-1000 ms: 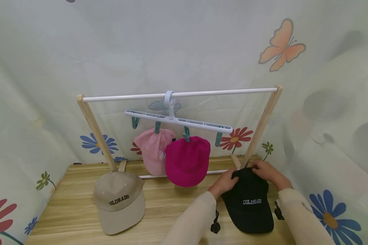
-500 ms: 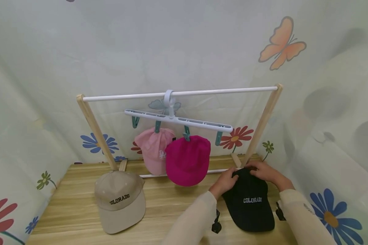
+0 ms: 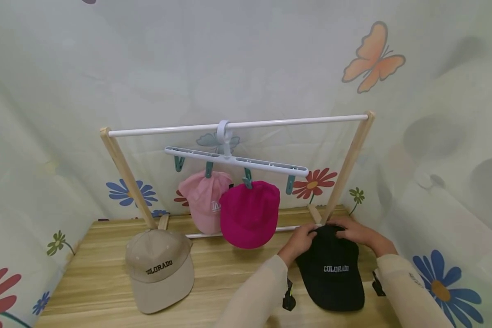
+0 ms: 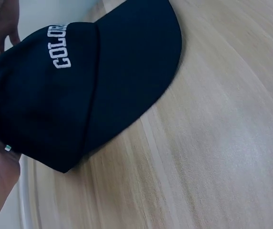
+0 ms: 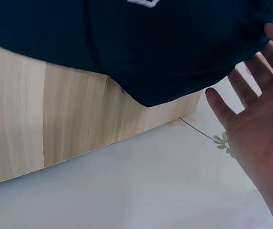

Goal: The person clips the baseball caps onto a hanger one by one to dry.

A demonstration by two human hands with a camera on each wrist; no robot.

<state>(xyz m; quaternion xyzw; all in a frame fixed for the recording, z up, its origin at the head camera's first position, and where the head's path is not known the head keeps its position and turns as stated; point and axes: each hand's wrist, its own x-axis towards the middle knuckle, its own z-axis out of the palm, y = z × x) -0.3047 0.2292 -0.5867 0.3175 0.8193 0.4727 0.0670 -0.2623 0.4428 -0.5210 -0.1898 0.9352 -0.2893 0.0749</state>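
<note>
Both hands — left hand (image 3: 300, 240), right hand (image 3: 352, 233) — grip black cap (image 3: 332, 273).

Light is bright, soft and even in all 3 views, with no glare. In the head view, round grey shadows sit on the printed curtain (image 3: 434, 136) at 3 o'clock, and the straight white rail (image 3: 238, 125) bows slightly from wide-lens distortion, with stretching toward the corners. The left wrist view shows motion blur on the wooden tabletop (image 4: 212, 143) at 6 o'clock. In the right wrist view the black cap (image 5: 126, 43) at 12 o'clock is dark, detail lost.
</note>
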